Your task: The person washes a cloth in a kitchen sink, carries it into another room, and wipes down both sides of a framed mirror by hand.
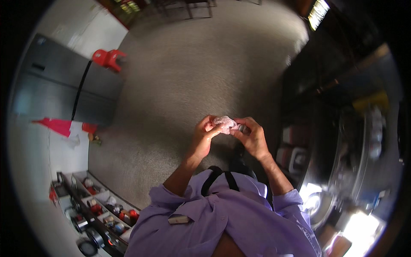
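A small crumpled pink cloth (226, 124) is held in front of me at waist height, over the floor. My left hand (204, 134) grips its left side, with the thumb laid across the front. On the other side, my right hand (253, 136) pinches the cloth between thumb and fingers. Something small and pale (241, 128) shows between the right thumb and fingers; I cannot tell what it is. The folds hide part of the fingers of both hands.
A grey refrigerator (64, 80) and a red plastic chair (107, 58) stand at the left. Lower left is a shelf unit (104, 196) with jars and containers. A dark counter (324, 128) with a sink area runs along the right. Concrete floor (179, 70) stretches ahead.
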A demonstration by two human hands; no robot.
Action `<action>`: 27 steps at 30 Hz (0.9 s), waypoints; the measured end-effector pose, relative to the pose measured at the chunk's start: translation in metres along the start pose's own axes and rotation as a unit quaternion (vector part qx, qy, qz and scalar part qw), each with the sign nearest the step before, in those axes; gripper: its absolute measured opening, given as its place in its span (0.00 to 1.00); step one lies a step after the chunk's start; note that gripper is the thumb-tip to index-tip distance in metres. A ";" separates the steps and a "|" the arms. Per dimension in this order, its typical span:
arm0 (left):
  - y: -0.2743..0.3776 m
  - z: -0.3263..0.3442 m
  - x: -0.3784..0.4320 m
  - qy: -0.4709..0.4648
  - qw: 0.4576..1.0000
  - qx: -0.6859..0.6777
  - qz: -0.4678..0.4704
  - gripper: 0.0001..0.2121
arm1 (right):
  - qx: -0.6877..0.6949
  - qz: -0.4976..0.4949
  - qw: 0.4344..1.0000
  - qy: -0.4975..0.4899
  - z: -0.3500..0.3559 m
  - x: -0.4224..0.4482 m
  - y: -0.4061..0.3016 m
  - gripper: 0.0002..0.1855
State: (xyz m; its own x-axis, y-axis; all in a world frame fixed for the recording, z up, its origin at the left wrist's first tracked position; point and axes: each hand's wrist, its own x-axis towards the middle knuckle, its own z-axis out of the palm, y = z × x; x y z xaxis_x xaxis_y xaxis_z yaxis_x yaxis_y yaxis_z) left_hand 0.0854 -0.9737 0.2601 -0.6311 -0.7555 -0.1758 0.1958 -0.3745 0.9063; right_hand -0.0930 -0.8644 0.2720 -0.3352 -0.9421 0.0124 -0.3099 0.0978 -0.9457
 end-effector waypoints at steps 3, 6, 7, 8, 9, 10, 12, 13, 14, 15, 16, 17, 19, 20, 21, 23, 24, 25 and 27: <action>0.007 -0.033 0.039 0.110 0.986 -0.121 0.013 0.09 | -0.142 -0.333 0.929 0.079 0.025 0.075 -0.018 0.20; 0.060 -0.040 0.077 0.208 0.962 -0.172 0.040 0.09 | -0.140 -0.365 0.920 0.024 0.059 0.136 -0.025 0.20; 0.067 -0.053 0.086 0.222 0.957 -0.177 0.056 0.10 | -0.109 -0.327 0.938 -0.016 0.072 0.154 -0.033 0.19; 0.065 -0.074 0.102 0.254 0.953 -0.151 0.073 0.13 | 0.012 -0.205 0.977 -0.054 0.087 0.175 -0.034 0.18; 0.072 -0.087 0.118 0.256 0.953 -0.144 0.071 0.12 | 0.124 -0.071 0.986 -0.086 0.101 0.199 -0.032 0.18; 0.080 -0.101 0.135 0.256 0.955 -0.137 0.068 0.11 | 0.228 0.067 0.965 -0.113 0.112 0.223 -0.031 0.18; 0.094 -0.130 0.171 0.257 0.959 -0.104 0.062 0.11 | 0.218 0.117 0.955 -0.163 0.125 0.286 -0.031 0.18; 0.099 -0.146 0.189 0.259 0.961 -0.078 0.058 0.12 | 0.213 0.141 0.949 -0.184 0.130 0.318 -0.032 0.18; 0.106 -0.162 0.210 0.260 0.963 -0.052 0.054 0.12 | 0.214 0.138 0.947 -0.195 0.133 0.346 -0.033 0.16; 0.114 -0.176 0.231 0.236 0.970 -0.041 0.048 0.13 | 0.218 0.142 0.948 -0.186 0.134 0.373 -0.040 0.15; 0.122 -0.191 0.252 0.212 0.976 -0.029 0.042 0.14 | 0.222 0.145 0.948 -0.176 0.133 0.401 -0.051 0.14; 0.131 -0.204 0.273 0.185 0.982 -0.016 0.036 0.15 | 0.226 0.148 0.949 -0.164 0.133 0.428 -0.057 0.13; 0.158 -0.233 0.316 0.151 0.988 0.019 0.028 0.15 | 0.249 0.126 0.949 -0.144 0.133 0.484 -0.067 0.11; 0.166 -0.252 0.339 0.134 0.990 0.033 0.034 0.16 | 0.252 0.115 0.951 -0.139 0.133 0.512 -0.075 0.11; 0.181 -0.266 0.362 0.118 0.991 0.047 0.043 0.18 | 0.254 0.102 0.952 -0.136 0.135 0.538 -0.082 0.11; 0.209 -0.283 0.399 0.145 0.988 0.027 0.051 0.23 | 0.226 0.084 0.963 -0.123 0.142 0.582 -0.102 0.11; 0.226 -0.292 0.418 0.165 0.984 0.017 0.059 0.26 | 0.213 0.071 0.966 -0.124 0.150 0.610 -0.108 0.11; 0.235 -0.298 0.438 0.154 0.986 -0.023 0.059 0.29 | 0.201 0.066 0.970 -0.120 0.156 0.636 -0.106 0.11; 0.252 -0.310 0.482 0.134 0.984 -0.102 0.058 0.34 | 0.177 0.058 0.976 -0.115 0.170 0.692 -0.101 0.11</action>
State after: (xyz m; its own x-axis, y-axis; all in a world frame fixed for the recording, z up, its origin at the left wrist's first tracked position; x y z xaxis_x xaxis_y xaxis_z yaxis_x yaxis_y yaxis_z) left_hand 0.0634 -1.5986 0.2845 -0.3807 -0.9036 -0.1963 0.4181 -0.3575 0.8351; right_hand -0.1423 -1.5808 0.3206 -0.1292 -0.9823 -0.1354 0.0594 0.1286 -0.9899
